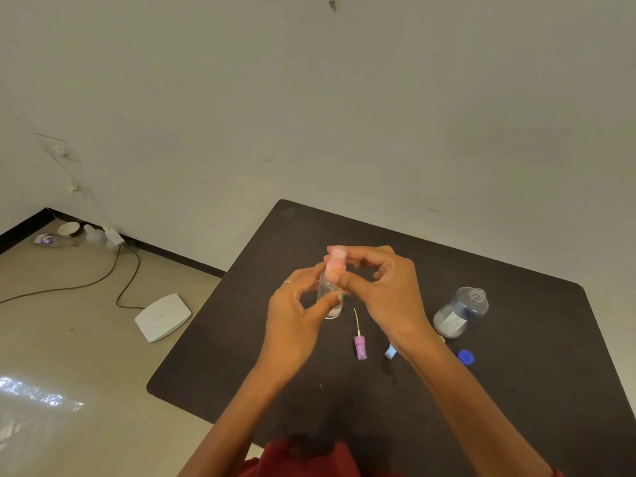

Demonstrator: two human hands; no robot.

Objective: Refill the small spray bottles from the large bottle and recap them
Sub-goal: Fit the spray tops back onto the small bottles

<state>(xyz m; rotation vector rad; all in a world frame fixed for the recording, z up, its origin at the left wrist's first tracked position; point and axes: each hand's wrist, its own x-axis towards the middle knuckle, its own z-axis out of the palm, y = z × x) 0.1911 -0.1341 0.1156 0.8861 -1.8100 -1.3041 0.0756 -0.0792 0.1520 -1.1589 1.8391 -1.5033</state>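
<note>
A small clear spray bottle [329, 297] stands upright near the middle of the dark table [516, 390]. My left hand [296, 318] grips its body between thumb and fingers. My right hand [382, 290] pinches the pink cap [335, 259] on top of it. A purple spray head [360, 349] with a thin dip tube lies on the table in front of the bottle. A light blue cap [390, 352] lies beside it, partly hidden by my right wrist. The large clear bottle [459, 313] stands to the right, and its blue cap [465, 357] lies near it.
The table's left edge drops to a tiled floor with a white flat device [162, 316], black cables [120, 280], and cups and bottles [72, 233] by the wall. A plain wall runs close behind the table.
</note>
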